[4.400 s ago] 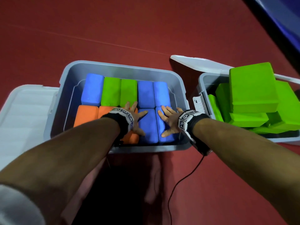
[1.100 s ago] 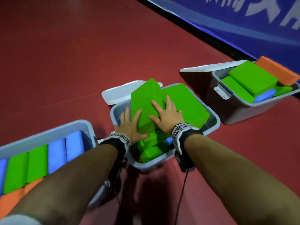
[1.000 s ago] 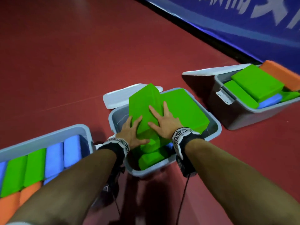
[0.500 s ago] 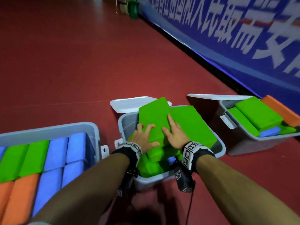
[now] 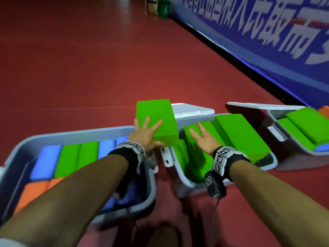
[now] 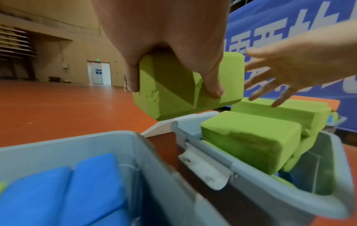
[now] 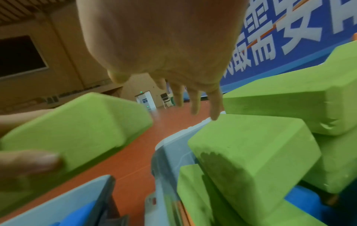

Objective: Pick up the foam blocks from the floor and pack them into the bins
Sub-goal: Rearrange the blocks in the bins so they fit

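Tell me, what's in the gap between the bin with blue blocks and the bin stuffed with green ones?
Bare red floor and a white latch on the green-block bin lie beside the blue-block bin. The left wrist view shows it best.

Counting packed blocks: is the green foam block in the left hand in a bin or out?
Out. The left hand grips the green foam block in the air, above the grey plastic bins' rims.

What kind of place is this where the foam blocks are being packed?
Probably an indoor sports hall: a broad red sports floor, a long blue banner with large white characters along the wall, and what look like retracted bleachers beside a double door.
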